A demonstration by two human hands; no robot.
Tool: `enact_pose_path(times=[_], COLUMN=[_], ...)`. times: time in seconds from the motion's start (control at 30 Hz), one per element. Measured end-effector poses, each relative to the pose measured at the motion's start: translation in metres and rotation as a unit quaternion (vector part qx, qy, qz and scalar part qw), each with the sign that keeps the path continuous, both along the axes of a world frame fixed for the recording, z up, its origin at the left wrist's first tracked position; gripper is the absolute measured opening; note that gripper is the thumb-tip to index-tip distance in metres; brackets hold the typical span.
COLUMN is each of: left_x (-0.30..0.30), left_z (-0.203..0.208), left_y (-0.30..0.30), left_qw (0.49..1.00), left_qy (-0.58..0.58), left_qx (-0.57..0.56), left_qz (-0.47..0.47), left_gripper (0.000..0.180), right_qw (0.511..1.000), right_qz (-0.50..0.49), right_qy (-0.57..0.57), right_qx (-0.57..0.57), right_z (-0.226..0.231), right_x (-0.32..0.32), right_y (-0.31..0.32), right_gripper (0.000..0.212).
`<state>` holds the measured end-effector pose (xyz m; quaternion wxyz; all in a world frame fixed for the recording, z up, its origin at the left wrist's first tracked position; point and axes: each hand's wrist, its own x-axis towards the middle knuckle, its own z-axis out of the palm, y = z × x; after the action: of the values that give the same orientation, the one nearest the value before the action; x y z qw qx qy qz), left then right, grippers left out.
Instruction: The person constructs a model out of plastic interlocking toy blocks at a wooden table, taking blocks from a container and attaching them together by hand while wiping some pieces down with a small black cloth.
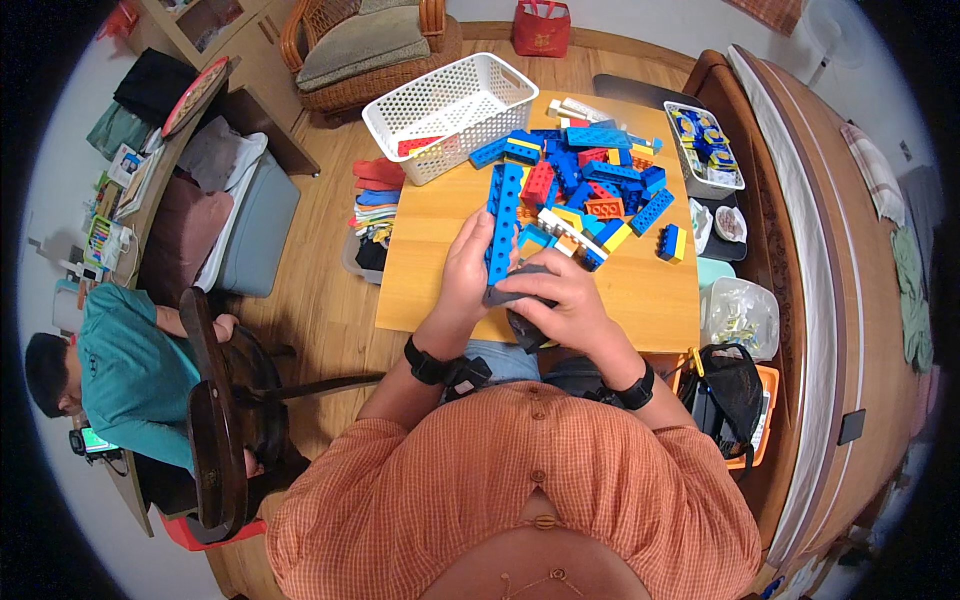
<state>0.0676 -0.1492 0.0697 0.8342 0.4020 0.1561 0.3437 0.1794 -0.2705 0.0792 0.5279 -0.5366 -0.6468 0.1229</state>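
Currently, my left hand (464,268) is closed round a long blue studded bar (508,215), which stands out past my fingertips toward the far side of the table (640,315), over its near half. My right hand (566,296) is curled narrowly on a dark grey cloth (527,330), gathered beneath its fingers at the bar's near end, with some of it hanging down toward my lap; how far the cloth wraps round the bar I can't tell, as my fingers cover it. Just beyond my hands lies a loose heap of toy bricks (568,172), mostly blue, with red, yellow and orange mixed in. A white studded bar (570,235) lies at the heap's near edge, close to my right hand, and a blue-and-yellow brick (671,243) sits apart to the right. At the far left corner, a white perforated basket (465,130) stands tilted in my view, with a few red and yellow pieces (420,146) in it.
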Motion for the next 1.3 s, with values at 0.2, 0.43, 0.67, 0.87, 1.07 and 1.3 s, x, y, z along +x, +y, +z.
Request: enact_pose_path(times=[0.2, 0.43, 0.67, 0.87, 1.07, 1.3], left_x=[-0.022, -0.022, -0.013, 0.008, 0.0, 0.003], left_z=[-0.017, -0.014, 0.002, -0.013, -0.012, -0.012], left_y=[-0.014, -0.015, -0.017, -0.012, 0.006, -0.019], left_qw=[0.989, 0.971, 0.983, 0.996, 0.992, 0.999], left_qy=[0.067, 0.059, -0.035, -0.01, -0.085, -0.009], left_qx=[0.055, 0.086, -0.027, -0.084, -0.091, -0.049], left_qz=[-0.119, -0.215, -0.177, 0.024, 0.009, -0.017], left_gripper=[0.048, 0.05, 0.043, 0.045, 0.053, 0.052], right_qw=[0.981, 0.968, 0.97, 0.973, 0.981, 0.977], right_qz=[-0.176, -0.048, -0.127, -0.106, -0.053, -0.155], right_qy=[0.046, 0.243, 0.194, 0.194, 0.173, 0.147], right_qx=[0.073, -0.028, -0.072, -0.063, -0.068, 0.012], right_z=[0.019, 0.015, 0.009, -0.015, -0.034, 0.005], right_x=[0.037, 0.053, 0.051, 0.005, -0.007, 0.013], right_y=[0.006, -0.003, 0.002, 0.009, 0.0, 0.011], right_gripper=[0.02, 0.02, 0.023, 0.032, 0.027, 0.023])
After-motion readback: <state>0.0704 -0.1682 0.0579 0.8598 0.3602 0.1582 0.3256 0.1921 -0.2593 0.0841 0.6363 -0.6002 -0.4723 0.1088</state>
